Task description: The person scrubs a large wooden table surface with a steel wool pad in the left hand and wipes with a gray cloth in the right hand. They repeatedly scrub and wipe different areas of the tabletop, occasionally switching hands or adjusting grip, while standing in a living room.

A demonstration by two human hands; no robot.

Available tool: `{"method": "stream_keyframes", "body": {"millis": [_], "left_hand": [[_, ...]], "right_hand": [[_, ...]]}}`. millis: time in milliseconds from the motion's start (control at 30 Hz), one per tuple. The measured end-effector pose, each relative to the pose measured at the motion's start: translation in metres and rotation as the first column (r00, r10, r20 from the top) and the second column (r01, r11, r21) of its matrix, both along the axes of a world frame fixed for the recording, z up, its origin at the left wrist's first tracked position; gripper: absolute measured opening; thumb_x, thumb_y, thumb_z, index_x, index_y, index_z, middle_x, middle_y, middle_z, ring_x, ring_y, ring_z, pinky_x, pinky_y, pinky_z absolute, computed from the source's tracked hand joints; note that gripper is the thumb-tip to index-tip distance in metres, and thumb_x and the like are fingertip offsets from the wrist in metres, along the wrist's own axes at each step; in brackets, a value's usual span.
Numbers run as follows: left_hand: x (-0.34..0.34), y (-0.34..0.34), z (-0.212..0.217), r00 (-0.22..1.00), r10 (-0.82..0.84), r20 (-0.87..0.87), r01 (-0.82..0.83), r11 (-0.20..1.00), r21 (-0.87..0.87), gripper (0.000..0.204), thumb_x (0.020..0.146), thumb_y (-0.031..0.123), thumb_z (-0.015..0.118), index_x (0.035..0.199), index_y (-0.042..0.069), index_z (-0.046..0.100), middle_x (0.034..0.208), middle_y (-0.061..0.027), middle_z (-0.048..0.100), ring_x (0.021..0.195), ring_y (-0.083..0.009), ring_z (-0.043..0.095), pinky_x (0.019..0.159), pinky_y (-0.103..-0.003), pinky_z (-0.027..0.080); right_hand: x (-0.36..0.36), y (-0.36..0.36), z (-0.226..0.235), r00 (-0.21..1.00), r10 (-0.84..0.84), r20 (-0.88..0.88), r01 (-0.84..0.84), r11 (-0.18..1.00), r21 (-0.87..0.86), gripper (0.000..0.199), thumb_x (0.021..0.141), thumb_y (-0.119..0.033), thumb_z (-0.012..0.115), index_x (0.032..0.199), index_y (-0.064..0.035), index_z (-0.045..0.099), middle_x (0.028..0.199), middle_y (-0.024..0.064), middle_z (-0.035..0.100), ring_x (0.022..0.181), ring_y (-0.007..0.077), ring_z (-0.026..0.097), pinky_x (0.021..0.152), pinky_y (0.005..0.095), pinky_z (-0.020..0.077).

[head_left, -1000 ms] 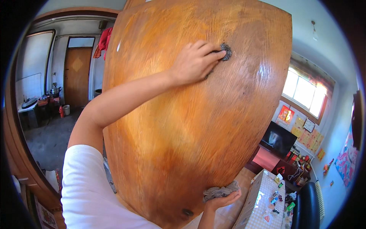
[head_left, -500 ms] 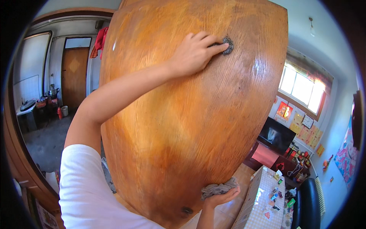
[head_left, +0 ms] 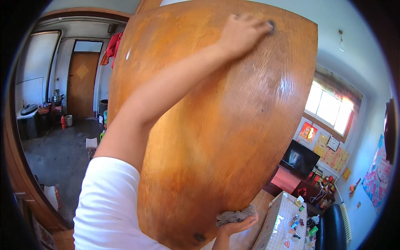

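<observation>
Posters [head_left: 336,158] right of panel [head_left: 221,121], unreadable

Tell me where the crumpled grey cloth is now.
In the head view, the crumpled grey cloth is in the right hand, low and right of centre, by the lower right edge of the large brown wooden panel.

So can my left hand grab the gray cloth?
Probably not directly: your left hand is high on the wooden panel with a dark scrubber; the cloth sits low in your right hand.
</observation>
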State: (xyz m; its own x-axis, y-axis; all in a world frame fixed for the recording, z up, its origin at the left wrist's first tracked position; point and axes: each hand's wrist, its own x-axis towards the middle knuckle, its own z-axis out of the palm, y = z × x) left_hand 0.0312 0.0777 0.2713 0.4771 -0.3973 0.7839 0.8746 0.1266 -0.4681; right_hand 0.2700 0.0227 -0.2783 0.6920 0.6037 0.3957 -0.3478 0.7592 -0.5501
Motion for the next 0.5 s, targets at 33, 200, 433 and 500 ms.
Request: {"method": "stream_keyframes", "body": {"millis": [33,200,433,500], "left_hand": [[-0.022,0.004,0.019,0.993,0.057,0.105,-0.061,0.998,0.031,0.035,0.103,0.021,0.063,0.135,0.019,0.075,0.140,0.0006,0.072,0.134,-0.0281,0.062,0.101,-0.055,0.049],[-0.106,0.000,0.041,0.825,0.109,0.554,-0.124,0.992,-0.011,0.034,0.107,0.023,0.056,0.135,0.020,0.074,0.134,-0.0018,0.075,0.129,-0.0293,0.065,0.100,-0.055,0.050],[-0.009,0.022,0.047,0.982,0.051,0.181,-0.069,0.993,0.094,0.029,0.102,0.021,0.060,0.126,0.018,0.076,0.129,-0.0028,0.077,0.127,-0.0261,0.068,0.097,-0.057,0.051],[-0.031,0.007,0.065,0.956,0.086,0.279,-0.099,0.995,0.034,0.028,0.101,0.020,0.062,0.123,0.017,0.079,0.129,-0.0022,0.077,0.126,-0.0256,0.068,0.096,-0.055,0.051]], "right_hand": [[-0.003,0.000,0.001,1.000,0.019,-0.004,-0.019,1.000,0.012,0.044,0.119,-0.038,0.043,0.141,-0.0016,0.054,0.136,0.0144,0.060,0.126,0.0278,0.059,0.111,0.0437,0.0485],[-0.005,0.002,-0.001,1.000,0.008,0.027,-0.007,1.000,-0.024,0.045,0.118,-0.037,0.042,0.141,-0.0006,0.054,0.134,0.0154,0.060,0.125,0.0288,0.059,0.108,0.0451,0.0502],[0.000,0.002,-0.003,0.981,-0.182,0.068,0.187,0.980,-0.062,0.045,0.118,-0.041,0.040,0.133,-0.0016,0.054,0.126,0.0142,0.058,0.115,0.0279,0.059,0.101,0.0431,0.0512],[0.000,-0.002,0.000,0.978,-0.188,0.090,0.195,0.978,-0.076,0.045,0.118,-0.042,0.039,0.131,-0.0022,0.053,0.124,0.0141,0.058,0.113,0.0277,0.059,0.099,0.0427,0.0520]]}}
